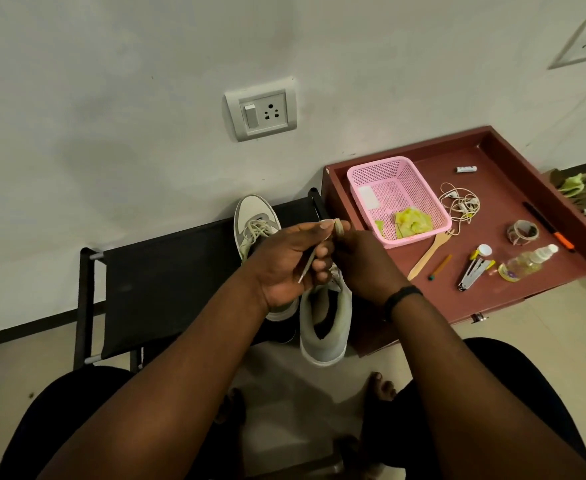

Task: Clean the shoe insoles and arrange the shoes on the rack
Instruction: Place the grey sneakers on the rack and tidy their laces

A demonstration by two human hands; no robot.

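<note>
Both hands work a shoelace above two grey shoes on the black rack.

The left hand [286, 261] grips the shoelace [319, 256]; the right hand [360, 263] pinches its top end. One shoe [255, 223] sits by the rack's [167, 282] back right corner, the other [326, 327] overhangs its front edge. The rack's left stretch lies bare. Hands hide the shoes' middles; insoles can't be made out.

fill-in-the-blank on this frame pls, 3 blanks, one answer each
1. The crumpled green cloth lies inside the ____ basket.
2. The two sneakers rest on a ____ rack.
3. The left hand and right hand pinch a shoe____ between them.

Answers: pink; black; lace
</note>
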